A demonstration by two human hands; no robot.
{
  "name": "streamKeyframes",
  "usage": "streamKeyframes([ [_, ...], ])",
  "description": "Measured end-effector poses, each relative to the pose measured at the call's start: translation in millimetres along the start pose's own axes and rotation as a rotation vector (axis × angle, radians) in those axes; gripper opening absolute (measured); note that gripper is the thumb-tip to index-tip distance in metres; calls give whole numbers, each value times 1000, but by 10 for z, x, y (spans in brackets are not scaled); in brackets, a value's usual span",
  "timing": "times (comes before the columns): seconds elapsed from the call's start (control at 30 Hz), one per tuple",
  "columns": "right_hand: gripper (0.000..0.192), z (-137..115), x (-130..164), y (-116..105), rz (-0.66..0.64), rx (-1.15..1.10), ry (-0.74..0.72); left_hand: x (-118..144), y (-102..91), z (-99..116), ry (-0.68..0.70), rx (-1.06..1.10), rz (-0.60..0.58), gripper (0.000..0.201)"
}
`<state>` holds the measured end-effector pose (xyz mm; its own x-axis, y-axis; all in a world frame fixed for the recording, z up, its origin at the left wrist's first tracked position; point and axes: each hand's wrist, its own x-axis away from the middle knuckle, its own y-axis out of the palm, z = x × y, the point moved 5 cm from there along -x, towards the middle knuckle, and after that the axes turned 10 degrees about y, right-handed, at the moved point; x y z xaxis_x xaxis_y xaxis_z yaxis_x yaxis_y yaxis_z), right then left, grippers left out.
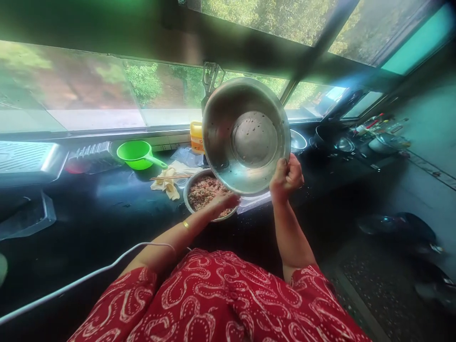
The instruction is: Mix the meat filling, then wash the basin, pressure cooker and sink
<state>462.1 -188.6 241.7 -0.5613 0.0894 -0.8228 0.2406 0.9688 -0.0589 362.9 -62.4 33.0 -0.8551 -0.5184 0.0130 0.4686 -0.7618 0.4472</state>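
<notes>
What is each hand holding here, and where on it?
The right hand grips the tilted steel bowl by its lower rim. The left hand holds nothing; it rests over the bowl of minced filling.

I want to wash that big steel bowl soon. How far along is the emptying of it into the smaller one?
Nearly done: the big steel bowl, tipped up by the right hand, shows only a few specks inside. The minced mixture already sits in the smaller bowl on the counter. In hand: the left hand rests at that bowl's edge. Left: the last stuck bits.
</notes>
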Motion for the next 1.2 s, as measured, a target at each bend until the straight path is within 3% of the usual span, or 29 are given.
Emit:
streamKeyframes([
  [0.1, 47, 55, -41, -56, -31, -28, 54, -52, -396, 246, 98, -165, 116, 44],
  [0.17, 45, 69, -39, -90, -56, -45, 79, -143, -550, 488, 262, -301, 137, 45],
  [0.27, 43, 58, -10, -125, -92, -43, 101, -347, -545, 781, 489, -667, 48, 39],
  [0.33, 42, 19, 12, -143, -117, -42, 102, -486, -474, 856, 592, -974, -2, 38],
  [0.43, 40, -86, 37, -184, -127, -71, 70, -595, -375, 773, 687, -1295, -42, 50],
  [0.5, 38, -157, 48, -199, -139, -88, 37, -563, -289, 606, 705, -1366, -130, 55],
  [0.63, 39, -187, 56, -189, -147, -28, 2, -263, -37, 264, 686, -1300, -378, 57],
  [0.73, 40, -84, 74, -168, -148, 28, 30, 29, 109, 196, 685, -1167, -510, 56],
  [0.8, 40, 26, 105, -154, -167, 32, 69, 152, 89, 213, 631, -1092, -557, 53],
  [0.87, 40, 156, 149, -159, -181, 32, 129, 168, -67, 234, 502, -1088, -507, 48],
  [0.97, 41, 361, 227, -221, -182, 45, 232, 58, -441, 269, 335, -1197, -296, 38],
  [1.07, 43, 564, 302, -360, -159, 82, 320, -62, -709, 316, 337, -1303, -140, 32],
  [1.2, 47, 863, 404, -646, -74, 129, 455, -134, -842, 343, 329, -1496, -62, 33],
])
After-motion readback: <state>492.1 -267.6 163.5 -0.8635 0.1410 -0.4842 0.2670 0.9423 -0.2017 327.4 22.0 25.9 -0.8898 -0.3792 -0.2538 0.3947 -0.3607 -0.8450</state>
